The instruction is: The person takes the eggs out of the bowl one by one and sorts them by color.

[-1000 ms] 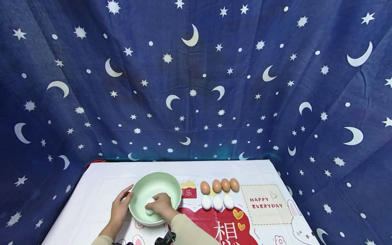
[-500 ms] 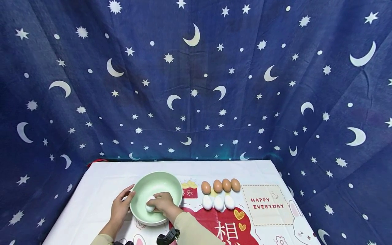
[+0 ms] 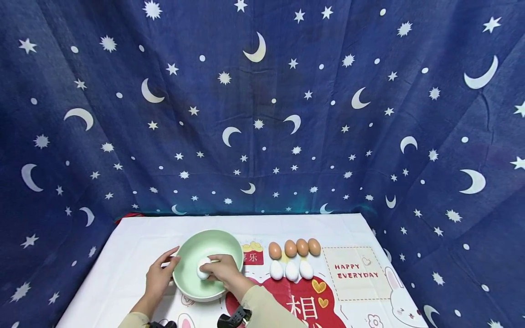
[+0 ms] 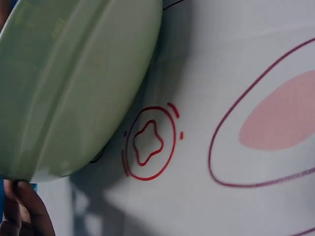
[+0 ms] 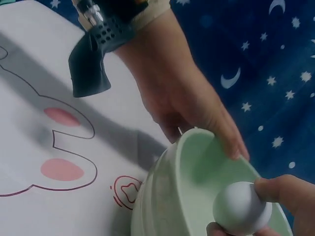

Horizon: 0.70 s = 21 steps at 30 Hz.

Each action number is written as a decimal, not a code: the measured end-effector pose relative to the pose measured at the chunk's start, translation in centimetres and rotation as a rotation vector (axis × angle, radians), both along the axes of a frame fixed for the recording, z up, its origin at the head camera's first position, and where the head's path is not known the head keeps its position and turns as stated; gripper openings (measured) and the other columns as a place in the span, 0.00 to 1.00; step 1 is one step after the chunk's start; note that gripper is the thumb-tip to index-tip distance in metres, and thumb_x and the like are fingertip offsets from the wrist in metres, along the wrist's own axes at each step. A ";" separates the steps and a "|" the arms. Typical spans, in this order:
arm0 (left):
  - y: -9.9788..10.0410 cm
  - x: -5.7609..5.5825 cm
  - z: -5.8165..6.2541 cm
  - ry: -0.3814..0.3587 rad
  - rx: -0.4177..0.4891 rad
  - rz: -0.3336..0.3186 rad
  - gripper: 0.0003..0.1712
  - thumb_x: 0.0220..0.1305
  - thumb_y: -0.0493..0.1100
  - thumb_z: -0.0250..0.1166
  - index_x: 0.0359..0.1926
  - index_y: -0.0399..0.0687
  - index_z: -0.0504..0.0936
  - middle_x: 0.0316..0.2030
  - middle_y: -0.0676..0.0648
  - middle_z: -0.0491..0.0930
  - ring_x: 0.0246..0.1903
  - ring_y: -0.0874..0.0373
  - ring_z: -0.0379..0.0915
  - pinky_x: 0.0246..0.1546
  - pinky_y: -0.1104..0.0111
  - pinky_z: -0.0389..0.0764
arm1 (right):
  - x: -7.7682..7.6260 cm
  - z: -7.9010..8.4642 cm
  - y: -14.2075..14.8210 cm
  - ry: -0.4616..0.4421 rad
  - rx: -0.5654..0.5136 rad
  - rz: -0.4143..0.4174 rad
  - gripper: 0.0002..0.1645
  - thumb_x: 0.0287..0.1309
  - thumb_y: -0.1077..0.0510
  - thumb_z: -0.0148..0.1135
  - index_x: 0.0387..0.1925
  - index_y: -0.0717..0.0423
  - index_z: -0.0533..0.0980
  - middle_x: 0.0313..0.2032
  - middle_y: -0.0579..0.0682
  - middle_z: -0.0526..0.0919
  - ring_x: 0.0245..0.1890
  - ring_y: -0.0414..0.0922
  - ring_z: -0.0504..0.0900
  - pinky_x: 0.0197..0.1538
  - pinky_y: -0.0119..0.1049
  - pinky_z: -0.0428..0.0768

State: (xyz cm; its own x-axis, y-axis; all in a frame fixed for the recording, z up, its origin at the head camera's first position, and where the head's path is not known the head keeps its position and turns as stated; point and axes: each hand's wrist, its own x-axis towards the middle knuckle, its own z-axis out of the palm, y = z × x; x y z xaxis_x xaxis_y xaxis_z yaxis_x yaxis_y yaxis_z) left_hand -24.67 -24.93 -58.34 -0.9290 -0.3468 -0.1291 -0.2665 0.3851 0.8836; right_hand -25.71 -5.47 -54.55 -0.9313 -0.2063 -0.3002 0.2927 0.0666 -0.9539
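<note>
A pale green bowl (image 3: 211,242) stands on the left part of the table. At its left side my left hand (image 3: 159,275) grips the rim, with the thumb over the edge in the right wrist view. My right hand (image 3: 225,271) reaches in from the right and pinches a white egg (image 3: 203,268) between thumb and fingers. Seen from the right wrist, this egg (image 5: 238,209) is held within the mouth of the bowl. The left wrist view has the bowl's outer wall (image 4: 88,88) with fingertips (image 4: 34,206) at its lower edge.
Right of the bowl, several brown eggs (image 3: 302,247) lie in a row, with three white eggs (image 3: 291,272) in front of them. A printed white cloth (image 3: 361,273) covers the table. Dark blue star-patterned curtains (image 3: 262,150) hang behind and at both sides.
My right hand has shifted slightly to the right and away from me, the white egg still in its fingers. My left hand and the bowl have stayed in place.
</note>
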 end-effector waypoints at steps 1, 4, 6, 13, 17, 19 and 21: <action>0.0 0.0 0.1 0.009 -0.007 0.003 0.26 0.71 0.51 0.59 0.66 0.46 0.73 0.52 0.36 0.75 0.34 0.59 0.79 0.30 0.74 0.84 | 0.1 0.2 0.3 0.004 -0.014 0.003 0.25 0.47 0.68 0.70 0.50 0.70 0.78 0.34 0.54 0.85 0.31 0.46 0.87 0.35 0.36 0.87; -0.1 -0.3 0.2 0.016 -0.010 -0.012 0.27 0.70 0.52 0.61 0.65 0.45 0.75 0.49 0.36 0.76 0.33 0.61 0.79 0.29 0.74 0.85 | 0.5 0.7 1.2 0.006 -0.052 0.012 0.26 0.48 0.68 0.70 0.51 0.71 0.77 0.35 0.54 0.85 0.34 0.47 0.87 0.37 0.37 0.87; -0.2 -0.3 0.3 0.007 -0.001 -0.026 0.28 0.70 0.53 0.61 0.65 0.45 0.74 0.49 0.35 0.77 0.32 0.63 0.79 0.28 0.73 0.84 | 0.8 0.9 1.8 0.006 -0.070 0.019 0.26 0.49 0.67 0.69 0.52 0.71 0.77 0.36 0.55 0.85 0.35 0.47 0.87 0.39 0.38 0.87; -0.6 -0.3 0.6 -0.032 0.014 -0.032 0.28 0.70 0.52 0.61 0.65 0.44 0.73 0.46 0.36 0.75 0.29 0.63 0.77 0.26 0.74 0.84 | 2.0 1.4 4.1 -0.004 -0.112 0.079 0.26 0.51 0.66 0.67 0.54 0.68 0.77 0.38 0.55 0.83 0.36 0.45 0.86 0.42 0.38 0.87; -0.7 -0.3 1.0 -0.051 0.031 -0.035 0.27 0.70 0.49 0.61 0.65 0.43 0.73 0.44 0.38 0.75 0.29 0.62 0.77 0.26 0.72 0.84 | 2.7 1.8 5.6 0.004 -0.137 0.087 0.27 0.51 0.67 0.67 0.56 0.69 0.76 0.39 0.55 0.84 0.36 0.45 0.86 0.42 0.38 0.87; -0.7 -0.3 1.3 -0.045 0.041 -0.035 0.26 0.69 0.48 0.62 0.64 0.41 0.74 0.41 0.38 0.76 0.29 0.61 0.77 0.25 0.70 0.84 | 3.0 2.1 6.4 0.013 -0.146 0.082 0.28 0.51 0.68 0.66 0.56 0.69 0.75 0.40 0.55 0.85 0.37 0.46 0.86 0.42 0.39 0.87; -0.7 -0.4 1.6 -0.050 0.043 -0.027 0.25 0.69 0.46 0.62 0.63 0.40 0.75 0.40 0.40 0.77 0.29 0.60 0.77 0.25 0.69 0.85 | 3.2 2.4 7.2 0.020 -0.159 0.078 0.28 0.51 0.68 0.65 0.57 0.71 0.75 0.41 0.57 0.84 0.38 0.46 0.86 0.43 0.40 0.87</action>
State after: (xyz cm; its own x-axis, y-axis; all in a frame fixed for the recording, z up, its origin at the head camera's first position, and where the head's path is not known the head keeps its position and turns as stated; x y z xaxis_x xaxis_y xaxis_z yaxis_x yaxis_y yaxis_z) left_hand -25.02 -25.59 -56.76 -0.9299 -0.3151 -0.1899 -0.3010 0.3547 0.8852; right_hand -22.49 1.71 -52.16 -0.9161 -0.3218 -0.2391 0.2730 -0.0642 -0.9599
